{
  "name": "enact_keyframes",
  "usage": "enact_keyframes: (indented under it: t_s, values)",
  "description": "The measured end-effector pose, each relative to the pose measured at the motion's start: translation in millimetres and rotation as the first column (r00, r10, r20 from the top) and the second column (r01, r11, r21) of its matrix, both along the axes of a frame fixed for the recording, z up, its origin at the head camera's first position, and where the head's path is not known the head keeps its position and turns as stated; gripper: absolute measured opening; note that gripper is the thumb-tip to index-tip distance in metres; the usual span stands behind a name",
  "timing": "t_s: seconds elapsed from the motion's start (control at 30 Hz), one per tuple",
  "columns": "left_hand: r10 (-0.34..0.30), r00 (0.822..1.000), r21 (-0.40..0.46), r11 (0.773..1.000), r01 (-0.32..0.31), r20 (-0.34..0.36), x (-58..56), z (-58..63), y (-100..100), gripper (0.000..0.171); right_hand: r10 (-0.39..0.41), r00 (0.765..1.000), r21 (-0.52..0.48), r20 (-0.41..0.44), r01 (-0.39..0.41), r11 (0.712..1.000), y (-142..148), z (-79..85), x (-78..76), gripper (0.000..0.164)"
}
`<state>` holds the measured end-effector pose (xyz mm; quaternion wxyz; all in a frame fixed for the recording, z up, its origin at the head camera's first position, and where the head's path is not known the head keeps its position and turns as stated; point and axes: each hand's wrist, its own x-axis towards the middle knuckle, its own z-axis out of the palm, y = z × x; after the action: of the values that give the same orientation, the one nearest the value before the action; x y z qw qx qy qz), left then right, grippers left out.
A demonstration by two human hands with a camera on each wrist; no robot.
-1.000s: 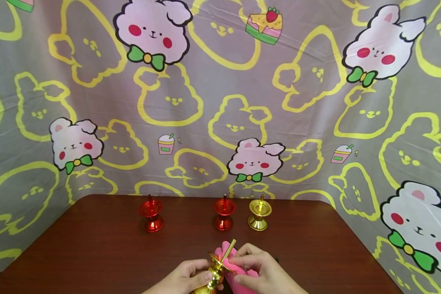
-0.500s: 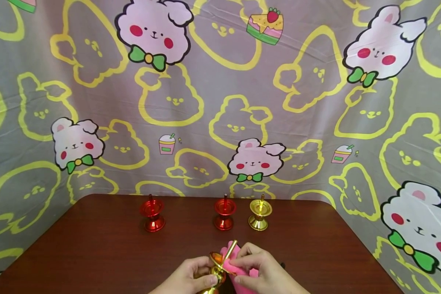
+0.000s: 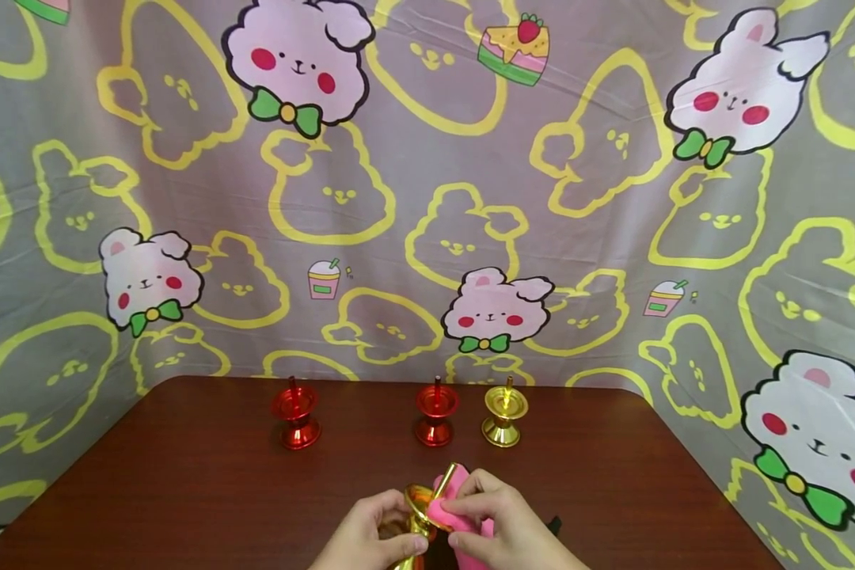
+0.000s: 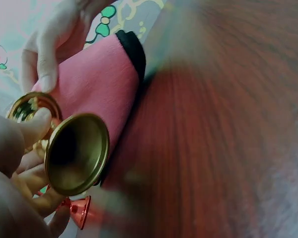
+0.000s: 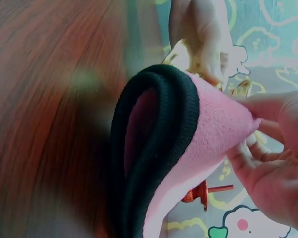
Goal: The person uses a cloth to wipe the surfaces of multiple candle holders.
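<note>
At the front edge of the head view, my left hand [image 3: 370, 534] grips a shiny gold candle holder [image 3: 419, 500] by its stem. The holder leans, its thin rod pointing up and to the right. In the left wrist view its hollow flared base [image 4: 77, 153] faces the camera, with the left thumb lying over the stem. My right hand [image 3: 502, 514] pinches a fold of pink cloth [image 3: 452, 516] against the dish, beside the rod. The cloth [image 5: 213, 119] has a thick black edging [image 5: 176, 114] and hangs doubled over below the right fingers.
Two red candle holders [image 3: 296, 419] [image 3: 436, 419] and another gold one [image 3: 502, 419] stand upright toward the back of the dark brown table [image 3: 185, 483]. Behind the table hangs a grey curtain [image 3: 413, 158] with rabbit prints.
My left hand has shifted slightly right, and the holder's dish has turned more toward the head camera. The pink cloth has bunched closer around the rod. The standing holders have stayed put.
</note>
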<state>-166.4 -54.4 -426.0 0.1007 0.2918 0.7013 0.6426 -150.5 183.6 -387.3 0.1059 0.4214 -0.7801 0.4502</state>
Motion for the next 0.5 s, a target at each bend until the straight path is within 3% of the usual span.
enact_keyframes:
  t_s: [0.1, 0.17, 0.33, 0.4, 0.5]
  values:
    - [0.113, 0.993, -0.068, 0.991, -0.115, -0.035, 1.9, 0.0, 3.2, 0.022, -0.049, 0.994, 0.021, -0.096, 0.051, 0.998, -5.3, -2.2, 0.1, 0.030]
    - [0.194, 0.978, -0.119, 0.972, -0.201, -0.072, 2.9, 0.5, 5.5, 0.024, -0.086, 0.987, 0.040, -0.135, 0.092, 0.995, -8.5, -2.9, 1.2, 0.030]
    - [0.322, 0.926, -0.211, 0.909, -0.360, -0.195, 4.9, 2.0, 9.9, 0.032, -0.169, 0.983, 0.133, -0.077, 0.178, 0.975, -14.0, -1.3, 5.5, 0.026]
    - [0.340, 0.916, -0.228, 0.894, -0.385, -0.214, 5.4, 3.0, 10.7, 0.034, -0.190, 0.981, 0.152, -0.050, 0.195, 0.969, -15.4, -0.1, 6.7, 0.026]
    - [0.325, 0.927, -0.227, 0.904, -0.363, -0.188, 5.3, 4.3, 10.4, 0.033, -0.188, 0.982, 0.135, -0.028, 0.190, 0.972, -15.5, 0.7, 6.4, 0.025]
